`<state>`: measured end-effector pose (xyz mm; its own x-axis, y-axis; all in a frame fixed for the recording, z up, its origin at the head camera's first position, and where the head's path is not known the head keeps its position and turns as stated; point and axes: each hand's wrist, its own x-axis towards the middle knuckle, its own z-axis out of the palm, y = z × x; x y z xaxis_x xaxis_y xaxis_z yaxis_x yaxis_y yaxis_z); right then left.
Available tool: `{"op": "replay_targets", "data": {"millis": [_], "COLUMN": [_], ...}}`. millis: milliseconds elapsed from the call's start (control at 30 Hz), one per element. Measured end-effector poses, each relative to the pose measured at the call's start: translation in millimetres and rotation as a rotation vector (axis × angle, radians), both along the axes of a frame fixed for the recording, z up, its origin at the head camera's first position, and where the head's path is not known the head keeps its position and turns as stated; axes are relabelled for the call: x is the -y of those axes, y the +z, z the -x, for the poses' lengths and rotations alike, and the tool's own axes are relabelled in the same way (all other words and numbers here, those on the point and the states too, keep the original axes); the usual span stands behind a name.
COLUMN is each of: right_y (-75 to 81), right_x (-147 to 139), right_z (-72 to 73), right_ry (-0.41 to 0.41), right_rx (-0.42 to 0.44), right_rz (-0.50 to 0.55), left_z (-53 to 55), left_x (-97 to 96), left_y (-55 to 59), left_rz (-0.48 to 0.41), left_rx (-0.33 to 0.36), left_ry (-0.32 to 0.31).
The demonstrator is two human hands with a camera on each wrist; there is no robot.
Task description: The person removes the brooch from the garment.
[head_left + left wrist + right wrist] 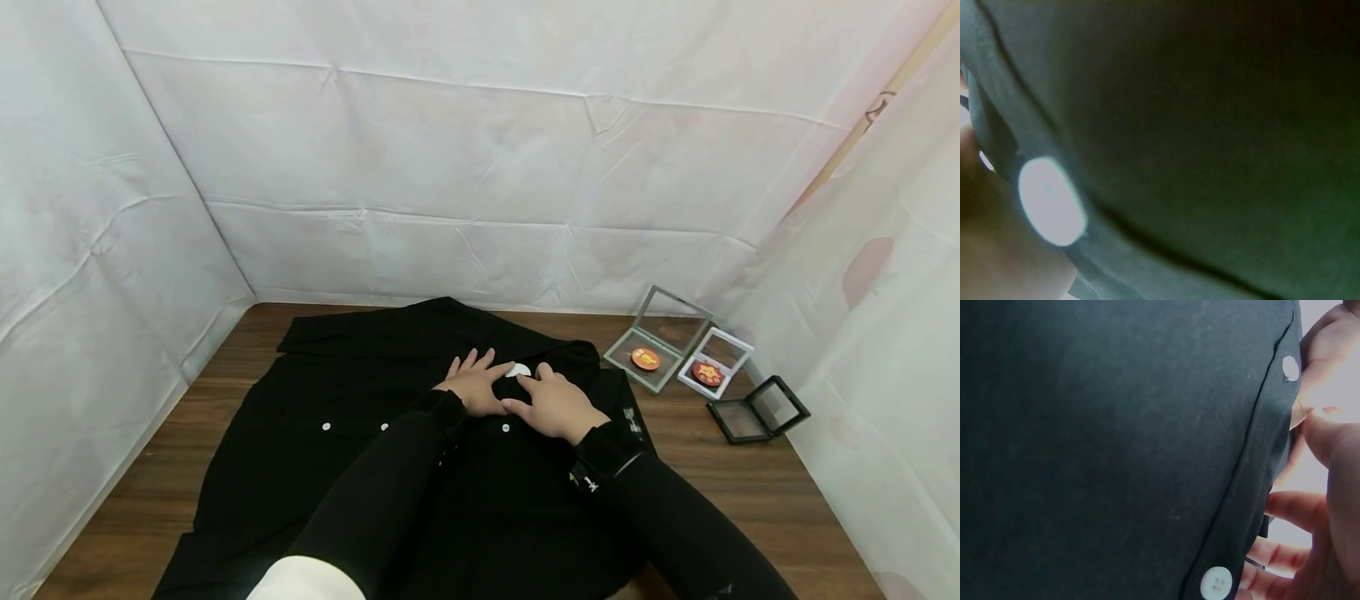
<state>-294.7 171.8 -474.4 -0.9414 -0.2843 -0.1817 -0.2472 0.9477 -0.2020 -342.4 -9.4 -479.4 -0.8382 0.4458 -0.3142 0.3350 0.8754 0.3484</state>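
Observation:
A black button-up shirt [285, 467] lies spread before me, with small white buttons [506, 427] along its front. My left hand [474, 388] rests on it with fingers straight and spread. Close beside it my right hand [558, 407] lies with lightly bent fingers on the cloth; the thumb sides of both hands meet. Between them shows a small white rounded piece [518, 369], partly covered by the right fingertips. In the right wrist view, fingers [1294, 509] reach along the shirt's placket edge, tips partly hidden. The left wrist view shows a button [1054, 201] and blurred skin.
On the right of the wooden table [757, 508] stand three open cases: a grey one [660, 382] with an orange badge [645, 359], a white one [732, 367] with a red badge [707, 373], and a black one [722, 423]. White curtains [465, 150] enclose the table.

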Motion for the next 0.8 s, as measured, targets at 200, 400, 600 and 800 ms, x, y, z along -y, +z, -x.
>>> {"op": "replay_targets", "data": {"millis": [200,400,600,800], "right_y": [0.0,-0.3,-2.5,-4.0], "right_x": [0.1,0.4,-1.1,-1.6], "right_z": [0.9,1.5,2.8,3.6], "right_ry": [-0.001,0.000,0.007,0.018], "right_rx": [-0.002,0.001,0.000,-0.003], "right_rz": [-0.006,-0.006,-0.012,-0.025], "left_z": [-1.1,-2.9,-3.6,-2.4], "left_x": [0.1,0.1,-0.1,-0.5], "left_y": [1.0,4.1,5.1,4.5], "left_rz": [0.001,-0.011,-0.003,0.008], "left_rx": [0.002,0.000,-0.001,0.007], "left_ry": [0.004,0.003,0.002,0.003]}}
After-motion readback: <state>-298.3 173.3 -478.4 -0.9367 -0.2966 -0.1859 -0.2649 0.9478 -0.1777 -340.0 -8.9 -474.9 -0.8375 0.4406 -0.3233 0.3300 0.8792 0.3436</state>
